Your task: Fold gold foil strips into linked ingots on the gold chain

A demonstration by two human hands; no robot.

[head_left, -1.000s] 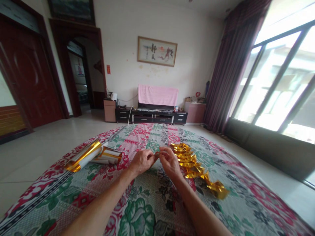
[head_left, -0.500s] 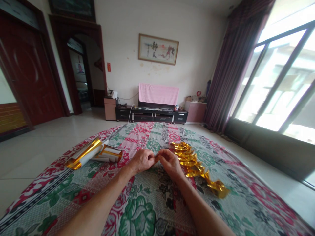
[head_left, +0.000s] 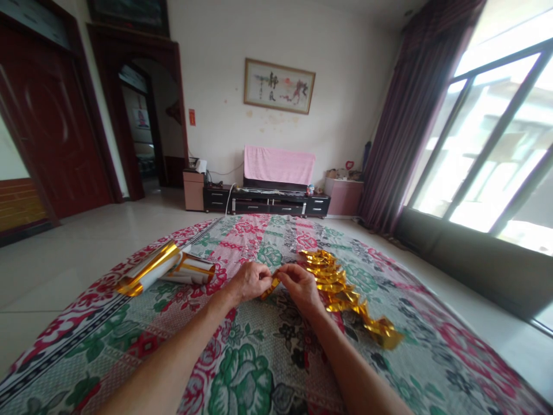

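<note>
While gold foil piece (head_left: 270, 287) is pinched by both hands (head_left: 252, 282) | folded gold pieces (head_left: 330, 279) right | rolled sheets (head_left: 149, 270) left

- Gold foil piece (head_left: 269, 289): partly hidden by the left hand (head_left: 252, 280) and right hand (head_left: 301, 285)
- Both forearms: cut off by the bottom edge
- Dark framed picture (head_left: 129, 14): cut off at the top
- Whatever the pink cloth (head_left: 279, 165) covers: mostly hidden
- Red wall strip (head_left: 192, 117): writing too small to read
- View through the window (head_left: 496, 150): blurred
</note>
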